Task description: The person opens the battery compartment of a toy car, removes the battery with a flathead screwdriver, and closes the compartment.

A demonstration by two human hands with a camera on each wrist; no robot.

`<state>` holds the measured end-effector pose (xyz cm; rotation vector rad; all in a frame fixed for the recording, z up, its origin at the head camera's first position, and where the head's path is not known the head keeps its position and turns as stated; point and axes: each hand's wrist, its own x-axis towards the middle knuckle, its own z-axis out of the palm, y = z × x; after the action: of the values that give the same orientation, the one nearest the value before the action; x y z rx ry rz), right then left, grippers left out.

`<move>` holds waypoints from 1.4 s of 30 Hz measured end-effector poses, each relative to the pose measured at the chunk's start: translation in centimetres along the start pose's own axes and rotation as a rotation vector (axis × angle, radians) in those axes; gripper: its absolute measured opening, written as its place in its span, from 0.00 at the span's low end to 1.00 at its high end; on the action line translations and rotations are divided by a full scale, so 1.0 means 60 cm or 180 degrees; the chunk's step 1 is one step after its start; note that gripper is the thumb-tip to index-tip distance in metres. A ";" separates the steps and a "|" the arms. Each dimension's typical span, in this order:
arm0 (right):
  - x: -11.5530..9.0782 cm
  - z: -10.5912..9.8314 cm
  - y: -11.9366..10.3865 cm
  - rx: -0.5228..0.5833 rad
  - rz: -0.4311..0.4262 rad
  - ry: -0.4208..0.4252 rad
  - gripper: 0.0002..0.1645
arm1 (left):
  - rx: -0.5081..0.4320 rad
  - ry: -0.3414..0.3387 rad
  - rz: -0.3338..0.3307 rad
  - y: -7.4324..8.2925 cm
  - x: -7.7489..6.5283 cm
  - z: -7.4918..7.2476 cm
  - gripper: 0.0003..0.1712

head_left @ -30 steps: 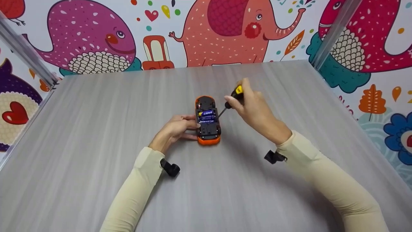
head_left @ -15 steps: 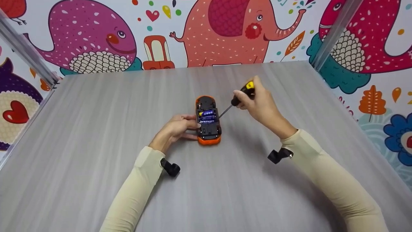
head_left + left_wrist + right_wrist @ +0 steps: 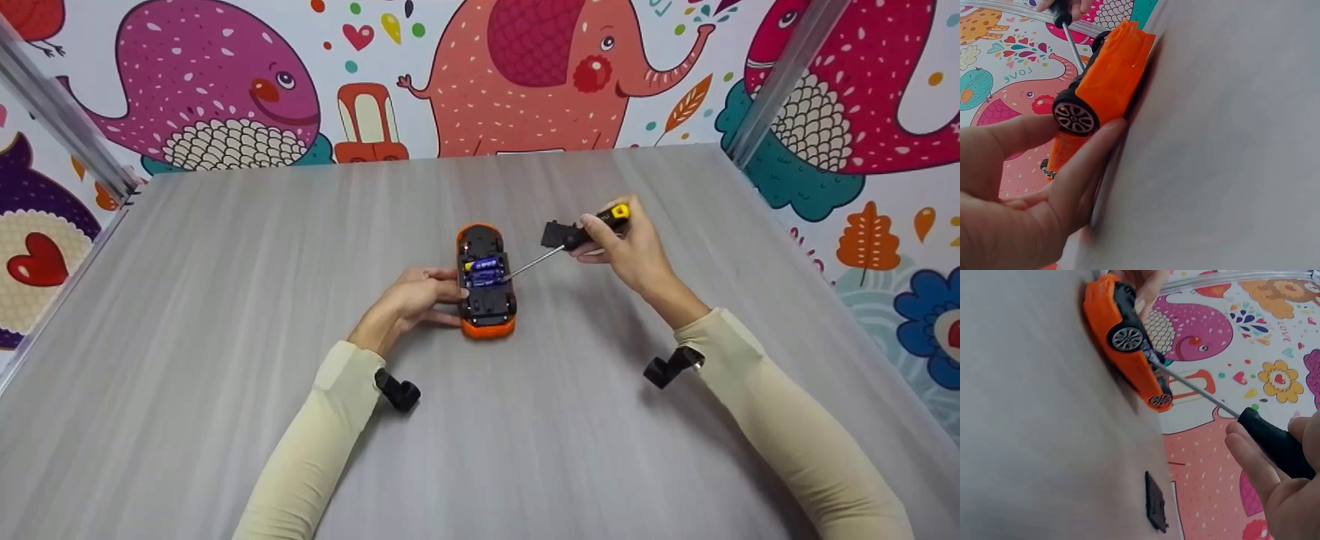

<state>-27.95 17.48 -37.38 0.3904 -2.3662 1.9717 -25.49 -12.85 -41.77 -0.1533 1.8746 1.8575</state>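
An orange toy car [image 3: 487,328] lies upside down on the table, its black underside facing up. Blue batteries [image 3: 484,273] show in its uncovered compartment. My left hand [image 3: 407,300] grips the car's left side, thumb and fingers around a wheel [image 3: 1075,115] in the left wrist view. In my right hand [image 3: 637,251] is a screwdriver [image 3: 536,259] with a black and yellow handle [image 3: 1275,441]. Its shaft slants down to the left, the tip at the compartment's right edge beside the batteries. A flat black cover [image 3: 555,233] rests on the table just beyond the handle.
The grey wood-grain table [image 3: 225,360] reaches back to a wall panel [image 3: 525,112] printed with cartoon animals. Metal corner posts [image 3: 780,82] stand at the back left and right. A small black camera [image 3: 396,391] is strapped to each wrist.
My right hand has moved right and tipped the screwdriver flatter, its tip staying at the compartment. The black cover, earlier hidden behind the hand, now shows. The left hand and car stay put.
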 end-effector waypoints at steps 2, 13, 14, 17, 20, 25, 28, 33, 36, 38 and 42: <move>0.000 -0.002 0.004 0.0061 0.0012 0.0009 0.17 | -0.0004 0.0009 -0.0005 0.001 -0.001 0.000 0.33; -0.003 -0.006 0.015 0.0213 0.0101 0.0046 0.15 | -0.0041 0.0016 0.0013 0.000 -0.001 0.000 0.33; -0.003 -0.006 0.015 0.0241 0.0115 0.0042 0.15 | -0.0033 0.0009 0.0022 0.000 -0.002 0.000 0.33; -0.003 -0.005 0.014 0.0273 0.0130 0.0021 0.14 | -0.0011 -0.0001 0.0036 0.000 -0.002 0.000 0.33; -0.002 -0.006 0.012 0.0272 0.0109 0.0008 0.14 | 0.0010 -0.0027 0.0051 0.000 -0.003 0.001 0.33; -0.001 -0.006 0.008 0.0165 0.0100 0.0016 0.15 | 0.0011 -0.0015 0.0042 0.001 -0.003 0.001 0.34; -0.001 -0.006 0.007 0.0115 0.0112 0.0037 0.15 | 0.0019 -0.0021 0.0037 0.001 -0.003 0.001 0.34; -0.002 -0.008 0.005 0.0067 0.0084 0.0052 0.16 | 0.0009 -0.0031 0.0009 0.001 -0.002 0.002 0.34; -0.002 -0.012 0.003 -0.0009 0.0055 0.0079 0.17 | 0.0003 -0.0021 0.0000 0.002 -0.001 0.002 0.34; -0.002 -0.015 0.001 -0.0054 0.0041 0.0108 0.18 | 0.0003 -0.0015 -0.0007 0.002 -0.001 0.001 0.34; -0.004 -0.020 -0.001 -0.0085 0.0027 0.0158 0.18 | 0.0000 0.0001 -0.0021 0.002 -0.001 -0.001 0.35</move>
<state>-27.89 18.70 -37.12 0.3268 -2.3652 1.9278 -25.51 -12.90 -41.64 -0.1597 1.8724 1.8531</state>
